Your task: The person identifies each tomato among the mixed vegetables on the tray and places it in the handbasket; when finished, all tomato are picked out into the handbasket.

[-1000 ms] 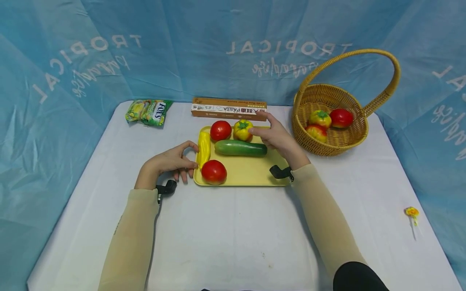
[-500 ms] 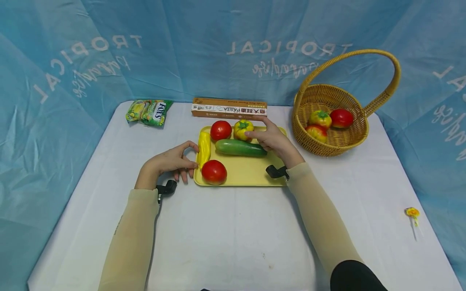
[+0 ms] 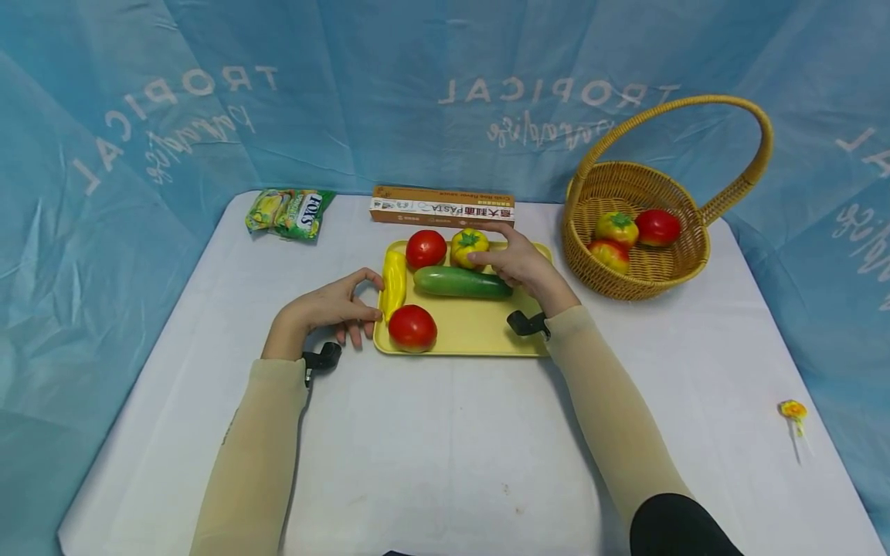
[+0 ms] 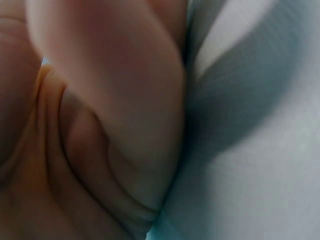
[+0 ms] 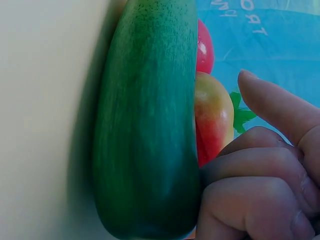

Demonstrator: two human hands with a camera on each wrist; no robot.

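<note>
A yellow tray [image 3: 480, 328] holds a green cucumber [image 3: 459, 282], two red tomatoes [image 3: 426, 249] [image 3: 412, 327], a yellow-red pepper [image 3: 469, 247] and a long yellow pepper [image 3: 394, 282]. My right hand [image 3: 514, 262] lies over the cucumber's right end. In the right wrist view its curled fingers [image 5: 250, 185] press the cucumber [image 5: 145, 130] on its far side, while the index finger points past the yellow-red pepper [image 5: 212, 117]. My left hand [image 3: 334, 309] grips the tray's left rim with thumb and curled index finger. The left wrist view shows only its palm [image 4: 100, 125].
A wicker basket [image 3: 626, 282] with three fruits stands right of the tray. A pasta box [image 3: 442, 208] lies just behind the tray, a candy bag [image 3: 288, 214] at the back left, a lollipop [image 3: 791, 409] near the right edge. Blue cloth surrounds the white table [image 3: 445, 448].
My right hand has slid left from beside the tray's far right corner onto the cucumber's right end. The left hand and the tray have stayed in place.
</note>
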